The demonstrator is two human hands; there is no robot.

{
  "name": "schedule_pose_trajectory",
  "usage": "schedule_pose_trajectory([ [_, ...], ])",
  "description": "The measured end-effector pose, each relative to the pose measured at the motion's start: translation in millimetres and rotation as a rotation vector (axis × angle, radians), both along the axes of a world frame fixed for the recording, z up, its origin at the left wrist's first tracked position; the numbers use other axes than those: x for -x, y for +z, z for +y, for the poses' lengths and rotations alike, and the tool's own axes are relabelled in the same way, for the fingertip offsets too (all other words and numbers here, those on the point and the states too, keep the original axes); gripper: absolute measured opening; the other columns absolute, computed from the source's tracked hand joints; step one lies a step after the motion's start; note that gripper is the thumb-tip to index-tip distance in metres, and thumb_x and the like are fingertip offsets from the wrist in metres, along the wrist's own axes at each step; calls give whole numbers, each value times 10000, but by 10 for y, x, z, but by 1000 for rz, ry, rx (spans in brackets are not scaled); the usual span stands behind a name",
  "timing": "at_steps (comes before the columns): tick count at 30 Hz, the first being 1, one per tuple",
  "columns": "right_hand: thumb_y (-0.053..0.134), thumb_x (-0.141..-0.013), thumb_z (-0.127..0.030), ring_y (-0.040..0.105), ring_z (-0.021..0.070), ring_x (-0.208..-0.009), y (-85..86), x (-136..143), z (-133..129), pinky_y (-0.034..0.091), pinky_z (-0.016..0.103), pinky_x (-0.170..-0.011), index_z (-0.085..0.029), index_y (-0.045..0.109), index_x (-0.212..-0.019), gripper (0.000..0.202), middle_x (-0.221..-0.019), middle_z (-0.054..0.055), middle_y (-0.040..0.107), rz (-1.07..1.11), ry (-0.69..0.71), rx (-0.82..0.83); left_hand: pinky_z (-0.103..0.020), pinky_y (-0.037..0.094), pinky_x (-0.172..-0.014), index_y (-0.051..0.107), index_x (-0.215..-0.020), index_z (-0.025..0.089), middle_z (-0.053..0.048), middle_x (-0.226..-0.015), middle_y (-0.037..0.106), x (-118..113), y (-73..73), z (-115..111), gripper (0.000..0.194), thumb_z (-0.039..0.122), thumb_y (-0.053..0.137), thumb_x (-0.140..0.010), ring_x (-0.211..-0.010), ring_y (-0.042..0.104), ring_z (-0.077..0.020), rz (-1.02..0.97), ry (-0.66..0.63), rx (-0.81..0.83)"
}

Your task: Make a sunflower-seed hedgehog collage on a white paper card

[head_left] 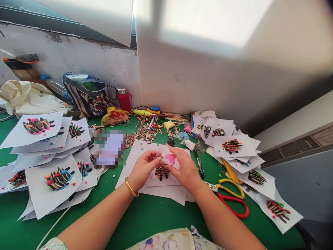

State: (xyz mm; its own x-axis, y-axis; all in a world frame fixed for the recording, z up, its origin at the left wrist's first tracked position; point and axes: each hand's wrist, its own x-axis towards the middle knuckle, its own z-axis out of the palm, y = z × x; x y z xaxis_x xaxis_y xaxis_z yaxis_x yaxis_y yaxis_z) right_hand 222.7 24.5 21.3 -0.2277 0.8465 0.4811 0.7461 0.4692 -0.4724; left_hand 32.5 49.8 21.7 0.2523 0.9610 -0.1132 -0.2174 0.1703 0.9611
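Note:
My left hand (145,169), with a gold bangle at the wrist, is closed in a pinch on a piece of clear plastic wrap (162,151). Between the thumb and fingers of my right hand (186,169) is a soft pink lump (170,159) that looks like modelling clay, touching the plastic. Both hands are raised over a small white card (171,181) bearing a hedgehog figure made of striped sunflower seeds (161,172); my fingers hide part of it. Larger white sheets (125,178) lie beneath the card.
Stacked seed-picture cards stand left (33,173) and right (234,146). Red-and-yellow scissors (231,196) and a black pen (199,163) lie right of my hands. Behind are loose sunflower seeds (145,132), a blurred phone-like object (110,149) and a red bottle (124,100).

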Motion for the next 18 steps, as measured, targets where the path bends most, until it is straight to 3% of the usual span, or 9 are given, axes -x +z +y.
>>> schedule_pose_trajectory([
  [5,538,-939,-255,605,247,-1066,-28,-38,-3,488,419,-916,-228,585,-1216,282,-1137,87,672,67,47,33,-305,549,-744,669,-920,156,-44,-874,665,-8,10,-14,349,485,688,-805,-785,632,-157,6,-9,1],
  [13,528,-917,-199,585,196,-800,35,-24,-24,446,333,-720,-212,638,-884,115,-821,37,639,117,47,84,-310,549,-730,655,-988,165,-68,-941,708,-10,80,-30,301,355,717,-764,-831,663,-190,135,-133,-75],
  [15,536,-910,-192,584,194,-801,27,-19,-26,440,329,-718,-214,639,-886,108,-826,35,640,130,41,94,-317,552,-723,647,-996,164,-69,-930,711,-17,75,-35,304,337,715,-755,-825,667,-196,162,-133,-78],
  [18,575,-892,-192,600,207,-919,7,-13,-26,455,343,-802,-223,640,-1046,170,-974,52,671,164,48,116,-316,552,-718,643,-971,161,-57,-900,701,-16,67,-30,268,310,694,-755,-795,661,-184,190,-94,-74],
])
